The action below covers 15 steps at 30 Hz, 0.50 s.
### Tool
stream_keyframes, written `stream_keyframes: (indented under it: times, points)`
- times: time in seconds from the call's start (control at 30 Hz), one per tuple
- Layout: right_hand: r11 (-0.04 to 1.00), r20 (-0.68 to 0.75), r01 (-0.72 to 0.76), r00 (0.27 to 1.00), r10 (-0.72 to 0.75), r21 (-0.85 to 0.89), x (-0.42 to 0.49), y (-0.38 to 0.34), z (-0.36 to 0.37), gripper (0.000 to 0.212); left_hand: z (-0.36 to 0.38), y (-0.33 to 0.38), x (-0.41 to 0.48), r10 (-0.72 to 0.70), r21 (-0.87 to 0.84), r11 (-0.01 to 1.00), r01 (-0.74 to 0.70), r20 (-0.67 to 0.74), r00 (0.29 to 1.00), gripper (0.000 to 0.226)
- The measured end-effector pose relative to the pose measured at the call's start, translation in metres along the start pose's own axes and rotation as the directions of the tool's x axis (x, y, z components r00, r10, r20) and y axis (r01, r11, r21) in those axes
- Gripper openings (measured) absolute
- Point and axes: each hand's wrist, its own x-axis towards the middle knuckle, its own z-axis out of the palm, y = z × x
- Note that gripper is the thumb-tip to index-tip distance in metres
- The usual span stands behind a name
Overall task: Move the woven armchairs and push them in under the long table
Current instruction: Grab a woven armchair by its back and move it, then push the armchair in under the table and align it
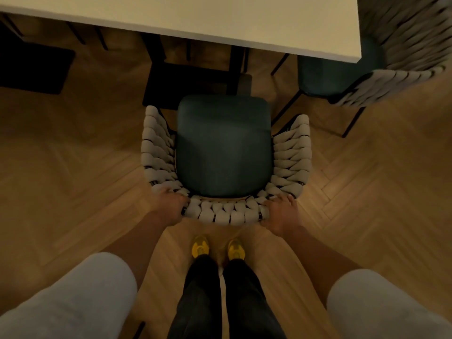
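Left hand (171, 207), right hand (281, 212) clench grey woven armchair (225, 148) by its back rim.
Beyond the grip, long white table (220, 20) edge near, seat outside it.

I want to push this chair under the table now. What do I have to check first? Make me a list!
1. Your left hand holds the armchair by its woven back: ok.
2. Your right hand holds it too: ok.
3. The armchair faces the table straight on: ok.
4. The way ahead is free: cannot tell; a dark table frame stands right in front of the seat.
5. The armrests are low enough to slide under the tabletop: cannot tell.
6. There is room beside the second armchair on the right: ok, they stand apart.
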Motion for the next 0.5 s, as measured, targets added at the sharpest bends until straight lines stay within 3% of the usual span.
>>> stream_keyframes:
  times: [0.2, 0.37, 0.5]
  points:
    - [0.969, 0.021, -0.014, 1.0, 0.009, 0.245, -0.024, -0.008, -0.041, 0.038, -0.019, 0.024, -0.06, -0.044, -0.154, 0.987, 0.054, 0.067, 0.997, 0.06]
    - [0.973, 0.078, 0.148, 0.983, -0.164, 0.175, -0.021, -0.025, -0.062, 0.044, -0.022, 0.03, -0.104, -0.107, -0.422, 0.901, 0.1, 0.007, 0.994, 0.054]
    - [0.956, 0.123, 0.249, 0.955, -0.269, 0.155, -0.02, -0.06, -0.071, 0.048, 0.006, 0.038, -0.137, -0.226, -0.566, 0.786, 0.247, 0.109, 0.968, 0.052]
